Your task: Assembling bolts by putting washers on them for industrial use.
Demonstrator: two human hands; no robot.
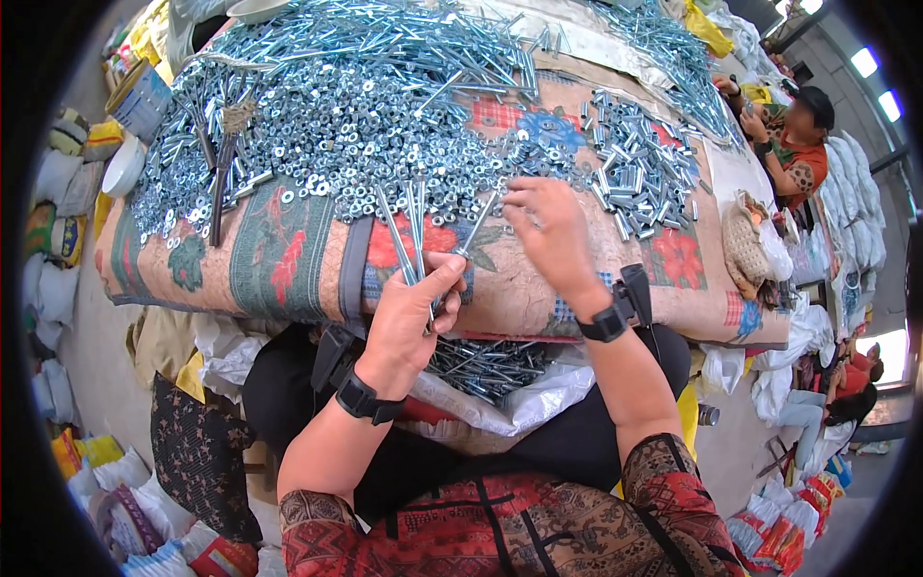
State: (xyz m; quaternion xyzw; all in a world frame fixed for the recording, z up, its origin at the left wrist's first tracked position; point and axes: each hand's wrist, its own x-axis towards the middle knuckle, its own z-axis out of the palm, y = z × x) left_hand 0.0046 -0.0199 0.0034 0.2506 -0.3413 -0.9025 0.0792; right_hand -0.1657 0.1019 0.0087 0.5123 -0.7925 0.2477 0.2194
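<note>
Several long silvery bolts (pixel 416 226) fan upward out of my left hand (pixel 418 303), which is closed around their lower ends. One bolt (pixel 480 223) leans to the right, its tip close to the fingers of my right hand (pixel 553 231). Those fingers are bent together in a pinch; whatever is between them is too small to make out. Beyond both hands spreads a heap of small nuts and washers (pixel 375 135). Right of it lies a pile of short metal sleeves (pixel 639 178).
A patterned cloth (pixel 404 279) covers the table. Long bolts (pixel 336 43) are heaped at the back. An open white sack of bolts (pixel 490 370) rests at my lap. A bucket (pixel 139 101) and a white bowl (pixel 125 165) stand left. A co-worker (pixel 803 144) sits at the right.
</note>
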